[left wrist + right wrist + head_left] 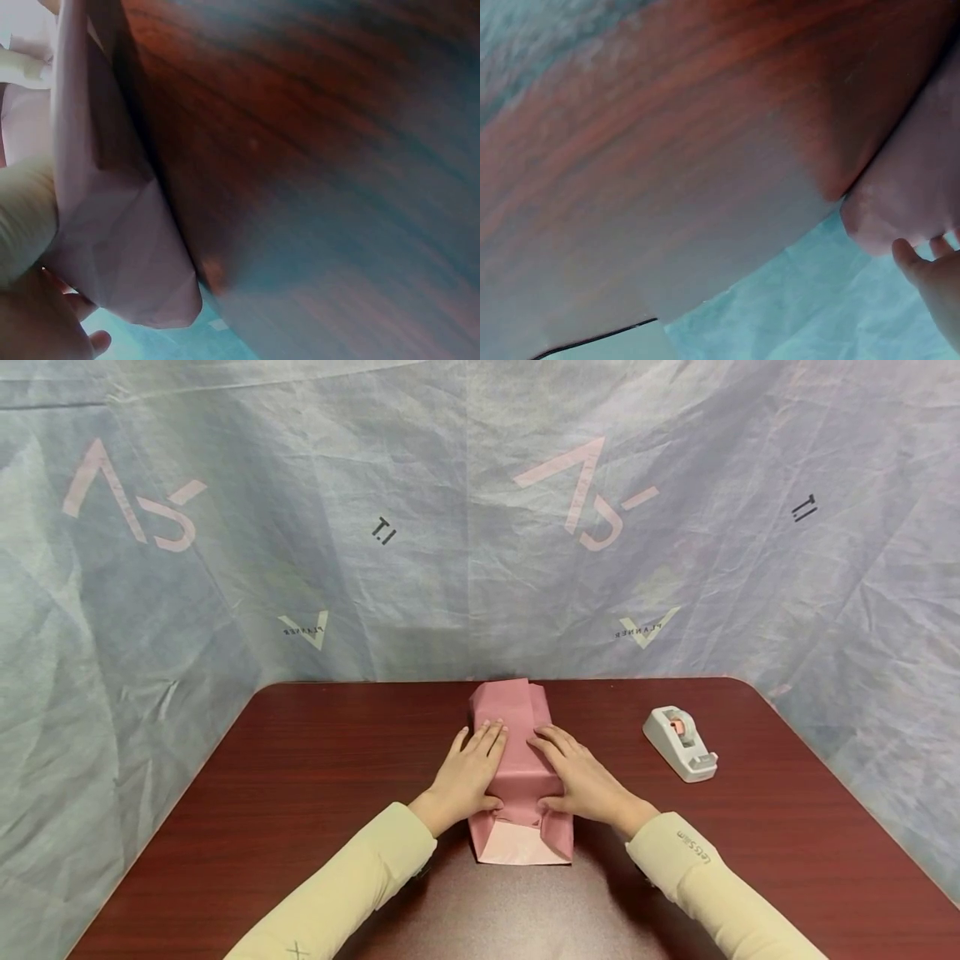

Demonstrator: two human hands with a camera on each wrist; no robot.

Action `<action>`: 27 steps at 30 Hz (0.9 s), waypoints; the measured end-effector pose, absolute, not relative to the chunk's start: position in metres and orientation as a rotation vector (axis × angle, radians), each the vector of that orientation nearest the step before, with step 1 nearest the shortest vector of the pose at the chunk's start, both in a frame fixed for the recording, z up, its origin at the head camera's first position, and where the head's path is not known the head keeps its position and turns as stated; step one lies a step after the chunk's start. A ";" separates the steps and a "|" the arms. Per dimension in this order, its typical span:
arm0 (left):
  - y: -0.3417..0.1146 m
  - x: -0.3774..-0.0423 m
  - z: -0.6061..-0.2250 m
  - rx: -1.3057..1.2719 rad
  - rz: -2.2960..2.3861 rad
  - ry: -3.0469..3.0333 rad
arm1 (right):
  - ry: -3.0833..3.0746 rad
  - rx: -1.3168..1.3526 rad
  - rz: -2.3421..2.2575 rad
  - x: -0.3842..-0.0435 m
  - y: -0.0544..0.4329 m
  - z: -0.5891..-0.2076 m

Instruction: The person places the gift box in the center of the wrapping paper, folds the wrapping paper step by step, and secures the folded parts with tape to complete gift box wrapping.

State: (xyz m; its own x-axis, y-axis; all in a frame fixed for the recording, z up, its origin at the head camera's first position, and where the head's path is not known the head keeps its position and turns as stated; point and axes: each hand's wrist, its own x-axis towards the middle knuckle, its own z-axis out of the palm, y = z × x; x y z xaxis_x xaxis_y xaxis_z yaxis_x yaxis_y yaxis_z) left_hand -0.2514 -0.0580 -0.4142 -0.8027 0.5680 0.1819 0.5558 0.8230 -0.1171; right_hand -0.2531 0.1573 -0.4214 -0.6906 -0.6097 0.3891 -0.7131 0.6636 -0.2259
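A box-shaped parcel in pink paper (519,752) lies lengthwise on the table in front of me. Its near end has a folded flap (525,843) showing a paler side, with creased paper at both sides. My left hand (467,774) rests on the parcel's left side, fingers extended over the top and thumb at the near end. On the right side lies my right hand (588,778), likewise with extended fingers and its thumb by the near fold. The left wrist view shows the parcel's pink side (135,240) close up; in the right wrist view, fingers touch its corner (885,217).
A white tape dispenser (681,743) with a roll in it stands to the right of the parcel. The dark red wooden table (337,752) reaches back to a grey printed cloth (420,468) hanging behind and at the sides.
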 end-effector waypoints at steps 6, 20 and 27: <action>-0.058 -0.251 -0.414 -0.874 0.070 -2.797 | -2.611 1.042 0.471 -0.253 0.153 -0.425; -0.062 -0.253 -0.413 -0.933 -0.004 -2.811 | -2.599 1.011 0.418 -0.251 0.153 -0.427; -0.062 -0.253 -0.408 -0.952 -0.049 -2.904 | -2.586 0.984 0.383 -0.251 0.151 -0.428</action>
